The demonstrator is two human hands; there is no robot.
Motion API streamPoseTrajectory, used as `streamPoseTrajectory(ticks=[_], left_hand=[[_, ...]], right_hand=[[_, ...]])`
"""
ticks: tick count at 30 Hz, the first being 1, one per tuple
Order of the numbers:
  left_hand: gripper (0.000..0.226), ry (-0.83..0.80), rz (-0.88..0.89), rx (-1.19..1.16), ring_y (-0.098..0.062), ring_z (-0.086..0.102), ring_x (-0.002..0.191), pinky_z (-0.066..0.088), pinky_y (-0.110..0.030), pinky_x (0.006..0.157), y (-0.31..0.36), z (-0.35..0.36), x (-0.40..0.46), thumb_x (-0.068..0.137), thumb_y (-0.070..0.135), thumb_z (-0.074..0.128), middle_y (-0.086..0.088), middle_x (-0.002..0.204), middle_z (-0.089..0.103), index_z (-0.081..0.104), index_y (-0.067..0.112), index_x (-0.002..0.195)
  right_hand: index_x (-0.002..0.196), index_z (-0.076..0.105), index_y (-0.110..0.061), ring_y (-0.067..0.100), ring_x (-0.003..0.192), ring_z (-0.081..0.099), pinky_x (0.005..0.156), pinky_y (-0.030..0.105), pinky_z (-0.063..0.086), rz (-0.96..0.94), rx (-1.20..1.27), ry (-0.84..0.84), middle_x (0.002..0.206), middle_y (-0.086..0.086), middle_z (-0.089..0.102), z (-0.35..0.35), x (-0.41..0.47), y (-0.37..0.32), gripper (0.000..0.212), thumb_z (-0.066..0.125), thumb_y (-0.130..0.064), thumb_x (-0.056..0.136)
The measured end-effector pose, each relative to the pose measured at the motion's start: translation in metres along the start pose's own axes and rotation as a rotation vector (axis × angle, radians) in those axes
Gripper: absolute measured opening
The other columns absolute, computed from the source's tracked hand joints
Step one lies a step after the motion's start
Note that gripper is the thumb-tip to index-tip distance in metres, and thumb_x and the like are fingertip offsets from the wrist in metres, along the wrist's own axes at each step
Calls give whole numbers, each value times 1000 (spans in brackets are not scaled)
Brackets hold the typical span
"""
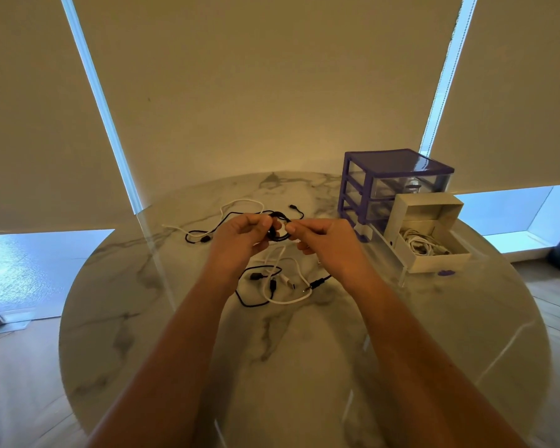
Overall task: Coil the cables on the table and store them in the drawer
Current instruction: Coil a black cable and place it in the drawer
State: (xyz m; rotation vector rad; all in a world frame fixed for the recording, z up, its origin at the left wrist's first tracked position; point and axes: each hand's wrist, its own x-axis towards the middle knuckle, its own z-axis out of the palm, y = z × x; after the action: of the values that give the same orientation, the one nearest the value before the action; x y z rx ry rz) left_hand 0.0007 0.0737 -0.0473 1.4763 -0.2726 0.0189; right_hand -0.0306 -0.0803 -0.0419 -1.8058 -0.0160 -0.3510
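I see the left hand [240,236] and right hand [317,236] both pinching a small black cable coil [277,229] above the marble table [175,318]. Loosen either pinch and it likely springs open (tail trailing). The open drawer [434,253] waits right; blinds [272,76] behind.

Both hands [274,237] raised, fingers [264,221] curled

Head-worn view, forward and down over round table [304,367].
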Motion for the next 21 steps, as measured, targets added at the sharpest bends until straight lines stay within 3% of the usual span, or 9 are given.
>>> streamPoseTrajectory(ticks=[6,9,12,15,19,21], left_hand=[[12,97,-7,-91,-6,68,88,49,-20,73,0,-8,2,94,22,59,6,91,73,68,20,86],[12,138,-17,-155,-8,66,90,49,-20,75,0,-12,3,95,23,58,5,93,71,67,19,87],[12,155,-30,-202,-9,67,89,49,-21,78,1,-13,3,96,23,57,4,94,70,66,18,88],[12,142,-61,-215,-8,68,84,49,-21,80,3,-10,1,95,22,57,3,93,69,66,19,87],[11,69,-112,-206,-10,68,83,51,-24,82,4,-2,-2,95,20,58,6,91,70,66,19,88],[10,19,-129,-180,-10,69,82,52,-24,81,3,2,-3,94,21,58,5,91,72,67,17,92]], right_hand=[[110,71,-13,9,68,62,62,18,52,197,16,-224,87,1,71,-16,2,3,23,67,-19,88],[103,73,-9,14,67,60,64,25,52,337,130,-359,92,7,71,-26,1,5,22,68,-20,85],[100,70,-7,11,59,56,55,21,49,422,285,-468,82,4,69,-34,-1,4,19,63,-20,88],[98,64,-9,9,53,56,49,19,50,431,482,-378,77,4,65,-34,2,6,10,60,-14,90],[107,64,-5,14,67,66,64,24,58,327,759,-120,80,6,65,-32,6,10,17,56,-13,94],[112,65,-8,15,75,67,69,25,58,271,755,-57,84,5,68,-32,7,11,22,55,-18,95]])
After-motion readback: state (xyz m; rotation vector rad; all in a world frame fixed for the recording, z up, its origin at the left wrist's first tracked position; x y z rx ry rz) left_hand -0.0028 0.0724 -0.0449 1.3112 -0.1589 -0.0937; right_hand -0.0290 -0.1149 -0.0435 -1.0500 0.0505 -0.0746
